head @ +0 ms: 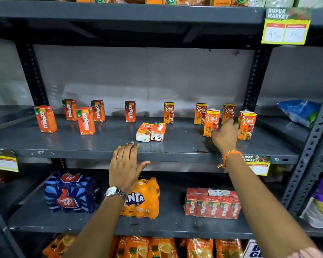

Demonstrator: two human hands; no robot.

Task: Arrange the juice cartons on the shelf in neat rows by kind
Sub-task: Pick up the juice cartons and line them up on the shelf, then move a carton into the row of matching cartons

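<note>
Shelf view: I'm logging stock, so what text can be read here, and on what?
"maaza": upright red cartons at left, and the wrapped pack below.
"Real", "APPLE": orange cartons at right.
"Real": toppled carton.
"Thums Up": blue pack.
"NTA", partly hidden: orange bottle pack.
"SUPER MARKET", "95": price tag.
Small print, lower pouches: too blurred.

We see a dark grey metal shelf (185, 146), five upright red Maaza cartons (86, 121) left of two toppled cartons (151, 132), five upright orange Real cartons (247, 125) to their right
</note>
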